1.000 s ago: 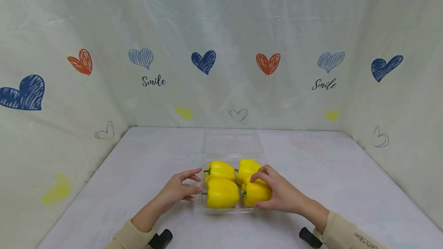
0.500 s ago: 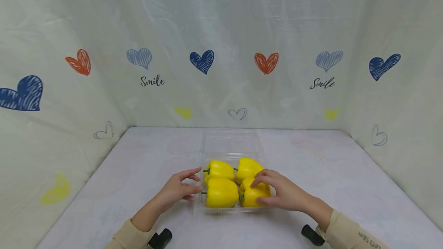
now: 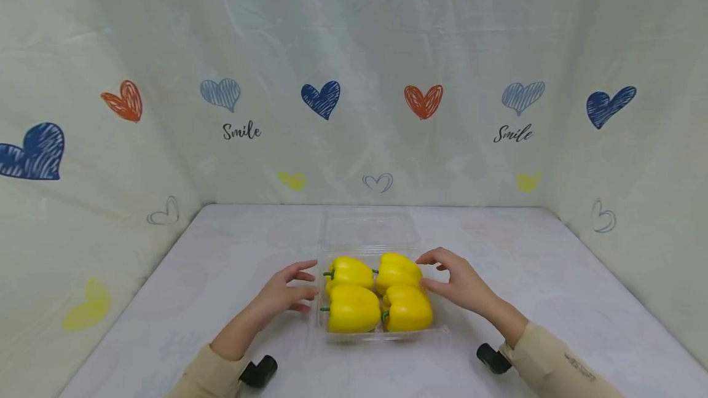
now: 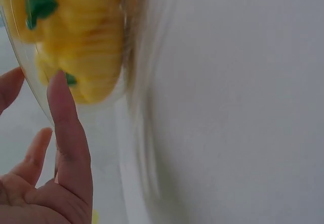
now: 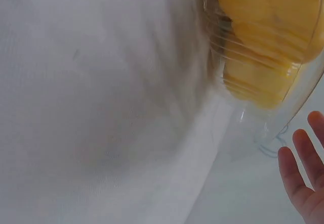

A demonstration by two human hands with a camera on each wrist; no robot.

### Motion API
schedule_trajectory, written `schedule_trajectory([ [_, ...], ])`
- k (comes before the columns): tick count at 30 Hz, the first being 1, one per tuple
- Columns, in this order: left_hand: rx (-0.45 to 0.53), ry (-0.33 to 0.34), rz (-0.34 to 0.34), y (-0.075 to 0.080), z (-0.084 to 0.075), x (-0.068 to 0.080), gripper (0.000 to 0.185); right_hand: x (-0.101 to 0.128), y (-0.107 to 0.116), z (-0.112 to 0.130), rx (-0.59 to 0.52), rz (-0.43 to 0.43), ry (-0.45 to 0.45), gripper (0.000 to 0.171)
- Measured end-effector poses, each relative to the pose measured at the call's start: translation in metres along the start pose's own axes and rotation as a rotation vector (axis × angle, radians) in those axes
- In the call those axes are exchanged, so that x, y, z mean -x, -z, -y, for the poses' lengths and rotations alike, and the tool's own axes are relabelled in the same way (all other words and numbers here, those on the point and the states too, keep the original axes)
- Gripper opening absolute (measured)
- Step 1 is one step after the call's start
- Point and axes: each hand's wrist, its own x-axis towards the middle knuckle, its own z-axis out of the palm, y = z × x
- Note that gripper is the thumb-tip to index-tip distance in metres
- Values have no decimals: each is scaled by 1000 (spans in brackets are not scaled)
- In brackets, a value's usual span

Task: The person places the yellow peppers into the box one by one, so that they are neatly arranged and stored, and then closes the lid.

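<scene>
Several yellow bell peppers with green stems fill a clear plastic box [image 3: 326, 333] on the white table; its open lid [image 3: 369, 226] lies flat behind it. The front right pepper [image 3: 407, 309] and front left pepper [image 3: 353, 310] sit side by side. My left hand [image 3: 284, 293] rests open against the box's left wall, fingers loosely spread. My right hand [image 3: 456, 278] hovers open beside the box's right rear corner, holding nothing. In the left wrist view the fingers [image 4: 66, 128] lie on the clear wall by a pepper [image 4: 76, 37]. The right wrist view shows peppers [image 5: 263, 42] through the wall.
A heart-printed cloth backdrop [image 3: 354, 91] closes in the table on three sides. The white tabletop [image 3: 553, 300] spreads to both sides of the box. Black wrist-camera mounts [image 3: 260, 372] sit at my sleeves.
My right hand let go of the front right pepper, which now sits in the box, and drew back to the right and rear. The left hand has barely moved.
</scene>
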Motion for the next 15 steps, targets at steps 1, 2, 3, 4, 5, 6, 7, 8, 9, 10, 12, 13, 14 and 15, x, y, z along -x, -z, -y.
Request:
schedule_trajectory([
  [1, 1, -6, -13, 1, 0, -3, 60, -1, 0, -2, 1, -10, -16, 30],
  [2, 2, -14, -22, 2, 1, -6, 61, -3, 0, -5, -2, -17, -34, 31],
  [3, 3, -21, -32, 3, 1, -10, 61, -4, 0, -7, -5, -23, -52, 31],
  [4, 6, -29, -39, 3, 1, -13, 62, -5, 0, -10, -10, -30, -74, 31],
  [5, 10, -38, -44, 4, 1, -17, 63, -7, 0, -13, -20, -33, -99, 32],
  [6, 13, -47, -48, 5, 0, -21, 64, -8, 0, -15, -31, -35, -122, 33],
  [7, 10, -55, -52, 6, 0, -25, 64, -9, 0, -18, -44, -38, -142, 34],
  [8, 4, -64, -57, 6, -1, -29, 63, -11, 0, -20, -58, -40, -163, 35],
  [9, -6, -72, -61, 7, -2, -33, 63, -12, 0, -22, -68, -41, -183, 36],
  [10, -14, -79, -61, 7, -3, -37, 63, -13, -1, -24, -79, -42, -200, 37],
  [12, -25, -90, -59, 9, -4, -44, 62, -16, -2, -28, -94, -40, -229, 38],
  [13, -31, -94, -56, 10, -4, -47, 61, -18, -3, -30, -101, -41, -242, 39],
  [14, -30, -96, -50, 11, -5, -50, 62, -20, -4, -33, -105, -40, -253, 39],
  [15, -29, -95, -43, 12, -5, -53, 62, -22, -5, -35, -107, -37, -265, 40],
])
